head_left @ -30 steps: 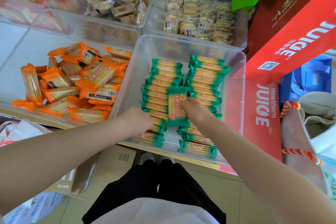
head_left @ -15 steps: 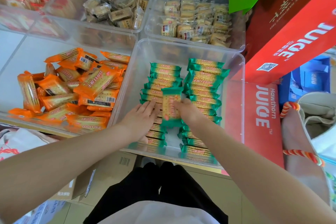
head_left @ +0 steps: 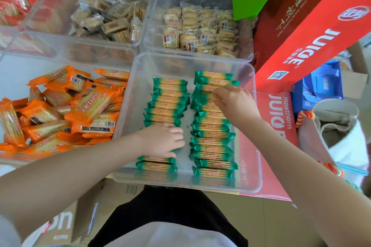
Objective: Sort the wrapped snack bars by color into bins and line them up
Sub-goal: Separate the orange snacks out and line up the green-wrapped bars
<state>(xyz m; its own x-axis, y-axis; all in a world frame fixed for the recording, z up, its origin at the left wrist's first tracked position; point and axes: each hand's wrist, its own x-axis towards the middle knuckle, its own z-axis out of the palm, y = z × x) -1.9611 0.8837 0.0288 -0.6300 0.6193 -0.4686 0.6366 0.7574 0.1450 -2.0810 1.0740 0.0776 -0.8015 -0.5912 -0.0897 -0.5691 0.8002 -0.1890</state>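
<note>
A person leaned over a clear plastic bin (head_left: 249, 118) holding green-wrapped snack bars (head_left: 210, 140) lined up in two columns. The left hand (head_left: 162, 140) lay palm down on the left column (head_left: 166, 102), its fingers loosely bent over the bars beneath it and pointing toward the gap between the columns; no bar was lifted, and whether the fingers gripped anything could not be told. More green bars ran beyond that hand toward the far wall of the bin, and two lay nearer the person.

The right hand (head_left: 234, 102) reached farther out, over the upper part of the right column, fingertips (head_left: 217, 93) curled down onto a bar there; whether they pinched it or merely touched it was unclear. Bars of the same column continued from below its wrist to the near wall.

To the outside of the left hand stood another clear bin with a loose heap of orange-wrapped bars (head_left: 60, 110). Beyond both hands were bins of pale wrapped biscuits (head_left: 200, 30). Beside the right hand stood red juice cartons (head_left: 313, 32).
</note>
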